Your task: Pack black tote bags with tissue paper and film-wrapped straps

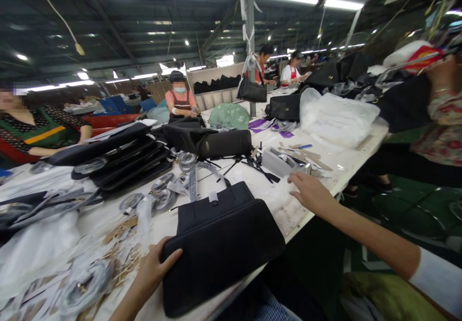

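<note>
A black handbag (220, 253) lies at the table's front edge, its handle wrapped in clear plastic and pointing away from me. My left hand (159, 263) grips its left edge, thumb on the near face and the other fingers mostly hidden behind. My right hand (310, 193) is held over the table to the right of the bag, fingers apart and bent a little. Just beyond those fingers stands a grey tape dispenser (279, 162). Whether the fingertips touch the pale plastic below them I cannot tell.
Coiled plastic-wrapped straps (164, 198) lie left of the bag. Behind them are stacked black bags (126, 160). A white plastic bag (335, 116) sits at the far right. A handbag (252, 87) hangs on a post. Several people work around the table, one person's arm (442, 80) at right.
</note>
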Action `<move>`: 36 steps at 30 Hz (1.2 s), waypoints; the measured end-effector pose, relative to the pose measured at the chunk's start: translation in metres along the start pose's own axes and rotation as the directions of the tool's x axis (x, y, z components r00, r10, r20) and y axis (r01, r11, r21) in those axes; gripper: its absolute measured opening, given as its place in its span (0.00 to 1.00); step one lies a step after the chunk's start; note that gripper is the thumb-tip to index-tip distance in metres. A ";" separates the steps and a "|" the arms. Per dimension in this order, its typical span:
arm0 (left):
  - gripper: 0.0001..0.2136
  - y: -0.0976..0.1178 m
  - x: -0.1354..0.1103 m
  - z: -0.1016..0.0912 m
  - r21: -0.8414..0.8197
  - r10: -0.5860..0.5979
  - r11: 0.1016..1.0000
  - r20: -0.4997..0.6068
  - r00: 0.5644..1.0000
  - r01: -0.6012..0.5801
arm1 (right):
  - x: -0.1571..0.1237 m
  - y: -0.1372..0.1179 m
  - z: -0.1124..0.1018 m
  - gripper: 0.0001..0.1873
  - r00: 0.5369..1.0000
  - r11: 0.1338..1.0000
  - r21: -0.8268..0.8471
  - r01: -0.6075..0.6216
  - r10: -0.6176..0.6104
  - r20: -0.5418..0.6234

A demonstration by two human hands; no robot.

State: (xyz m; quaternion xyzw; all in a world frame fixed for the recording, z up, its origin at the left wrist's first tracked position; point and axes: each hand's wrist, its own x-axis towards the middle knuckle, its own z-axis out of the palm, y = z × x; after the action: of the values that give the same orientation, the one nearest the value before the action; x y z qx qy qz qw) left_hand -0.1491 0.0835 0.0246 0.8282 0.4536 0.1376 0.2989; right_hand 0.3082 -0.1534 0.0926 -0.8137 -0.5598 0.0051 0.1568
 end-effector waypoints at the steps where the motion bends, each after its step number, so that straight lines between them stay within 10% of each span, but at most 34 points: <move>1: 0.27 0.000 0.001 0.000 0.016 0.003 1.000 -0.002 1.000 -0.003 | -0.005 -0.006 0.001 0.10 0.999 1.000 0.026 0.004 -0.003 -0.036; 9: 0.27 0.004 -0.002 0.000 0.024 0.013 1.000 -0.030 0.999 -0.012 | -0.028 -0.059 0.051 0.36 0.985 0.726 0.669 -0.162 0.078 0.155; 36: 0.21 0.013 -0.022 0.024 -0.174 -0.030 0.985 -0.157 0.987 0.002 | -0.013 -0.057 0.096 0.23 0.978 0.873 0.445 -0.199 0.152 0.140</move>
State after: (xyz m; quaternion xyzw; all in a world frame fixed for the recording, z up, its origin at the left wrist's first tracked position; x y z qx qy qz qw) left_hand -0.1404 0.0513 0.0151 0.7819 0.4689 0.2399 0.3335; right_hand 0.2343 -0.1228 0.0143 -0.8003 -0.4737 0.1915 0.3139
